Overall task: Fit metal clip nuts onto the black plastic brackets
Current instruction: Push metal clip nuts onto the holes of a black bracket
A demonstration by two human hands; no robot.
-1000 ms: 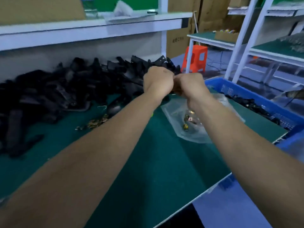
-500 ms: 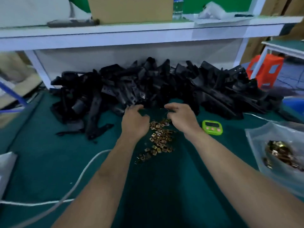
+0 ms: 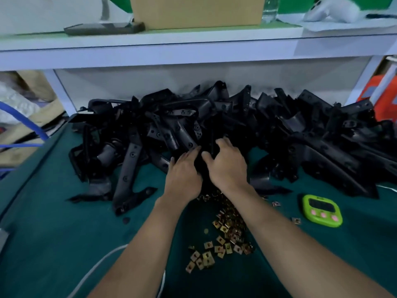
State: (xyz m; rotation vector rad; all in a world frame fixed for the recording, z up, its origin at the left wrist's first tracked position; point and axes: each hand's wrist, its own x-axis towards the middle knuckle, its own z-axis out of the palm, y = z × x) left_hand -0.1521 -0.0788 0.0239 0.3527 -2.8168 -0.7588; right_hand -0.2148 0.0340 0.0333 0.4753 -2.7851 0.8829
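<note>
At 9 o'clock from the hands a white cable (image 3: 96, 265) trails over the green mat (image 3: 53, 233). The heap of brackets (image 3: 214, 117) runs along the back of the mat from 10 to 2 o'clock.

The left hand (image 3: 184, 177) reaches into the heap's front edge with its fingers fairly straight, resting against a black bracket (image 3: 199, 166) rather than closing on it. Just beside it, the right hand (image 3: 228, 168) has its thumb and fingers curled round that same piece. Black on black makes the exact hold hard to read.

The clip nuts (image 3: 227, 233) lie scattered at 6 o'clock from the hands, partly under the right forearm. A green timer (image 3: 322, 210) sits at 4 o'clock.

The step looks like drawing one bracket free of the tangle. It would go best if the bracket is lifted up and toward the body, with the left hand steadying its neighbours so they don't slide onto the nuts. Once it is clear, turn it so a mounting tab faces the nuts. Then take one nut and push it on squarely until its hole lines up with the hole in the tab.
</note>
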